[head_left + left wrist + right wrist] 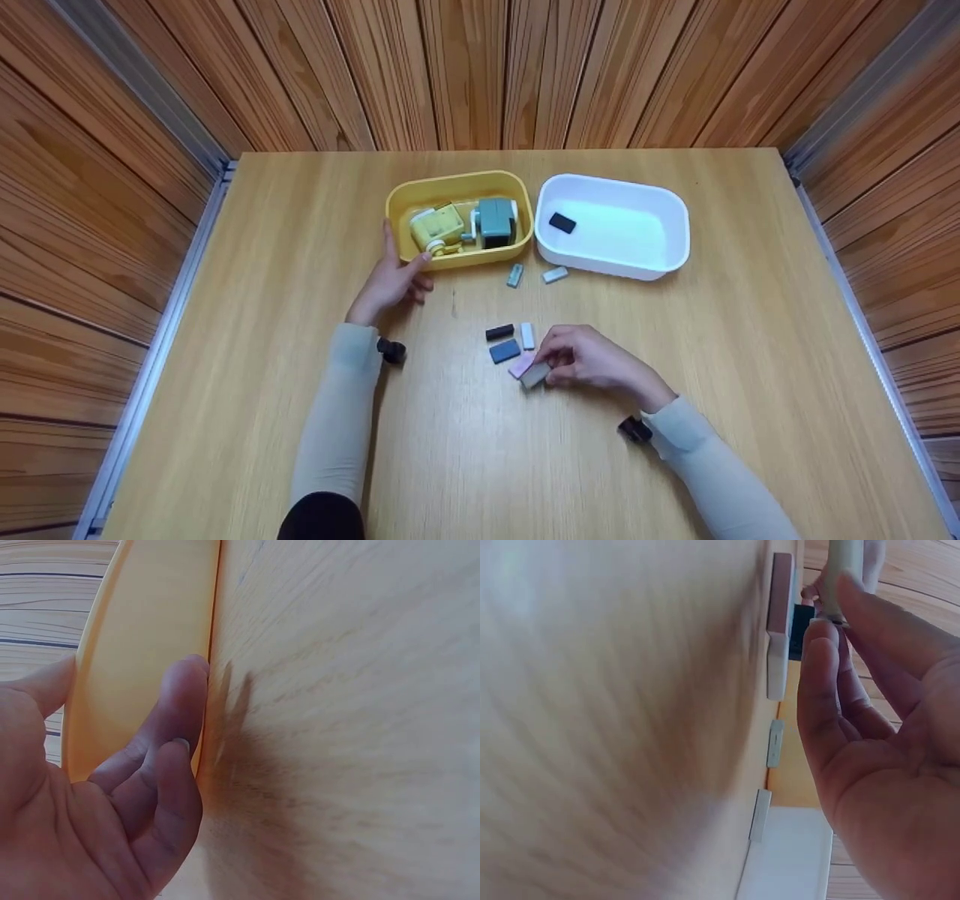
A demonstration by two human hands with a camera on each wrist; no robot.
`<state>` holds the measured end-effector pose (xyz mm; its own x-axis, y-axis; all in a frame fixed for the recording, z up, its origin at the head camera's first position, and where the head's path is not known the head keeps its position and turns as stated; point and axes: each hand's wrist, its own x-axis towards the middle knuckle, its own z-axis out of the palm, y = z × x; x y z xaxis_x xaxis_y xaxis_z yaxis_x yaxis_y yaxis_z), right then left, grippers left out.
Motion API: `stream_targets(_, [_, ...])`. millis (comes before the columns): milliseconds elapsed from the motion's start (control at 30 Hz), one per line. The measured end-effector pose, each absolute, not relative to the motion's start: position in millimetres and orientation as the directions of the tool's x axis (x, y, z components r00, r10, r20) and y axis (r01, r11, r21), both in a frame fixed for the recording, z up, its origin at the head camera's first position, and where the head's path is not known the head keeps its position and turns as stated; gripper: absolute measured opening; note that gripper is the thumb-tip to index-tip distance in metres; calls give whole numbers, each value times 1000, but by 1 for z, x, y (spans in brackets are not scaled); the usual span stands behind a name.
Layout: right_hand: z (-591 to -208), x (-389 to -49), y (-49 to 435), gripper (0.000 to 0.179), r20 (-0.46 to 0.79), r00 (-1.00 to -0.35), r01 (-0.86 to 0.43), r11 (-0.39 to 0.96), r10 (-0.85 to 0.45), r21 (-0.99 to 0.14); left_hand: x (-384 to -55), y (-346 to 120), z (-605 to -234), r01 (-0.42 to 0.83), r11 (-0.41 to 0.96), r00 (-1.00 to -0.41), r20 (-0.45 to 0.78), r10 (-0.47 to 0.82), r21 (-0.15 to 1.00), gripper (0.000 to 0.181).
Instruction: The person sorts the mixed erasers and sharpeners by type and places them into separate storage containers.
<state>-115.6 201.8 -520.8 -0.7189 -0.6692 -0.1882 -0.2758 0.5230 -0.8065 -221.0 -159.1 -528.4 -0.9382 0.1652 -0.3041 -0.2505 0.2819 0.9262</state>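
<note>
In the head view my left hand (390,281) holds the near left corner of a yellow bin (457,262), thumb at the rim. The left wrist view shows its other fingers (176,795) bent beside the outer wall. Inside lie a yellow sharpener-like device (439,225) and a teal one (495,217) with a crank. My right hand (592,360) pinches a grey eraser-like block (535,375) between thumb and fingers. Next to it are a pink block (520,366), a blue block (505,351), a black block (499,332) and a white block (527,336).
A white bin (622,232) stands right of the yellow one, with a black block (562,223) in it. In front of the bins lie a small teal block (514,275) and a pale block (555,274). Wood-plank walls (465,75) enclose the table (247,360).
</note>
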Motion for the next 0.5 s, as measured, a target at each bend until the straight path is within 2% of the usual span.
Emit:
stream_targets(200, [-519, -118, 205, 23, -132, -782, -253, 504, -610, -826, -221, -159, -528, -266, 281, -934, -319, 163, 922, 102])
stream_targets(500, [-514, -125, 215, 24, -81, -826, -252, 494, -558, -832, -222, -159, -531, -257, 254, -938, -304, 164, 932, 103])
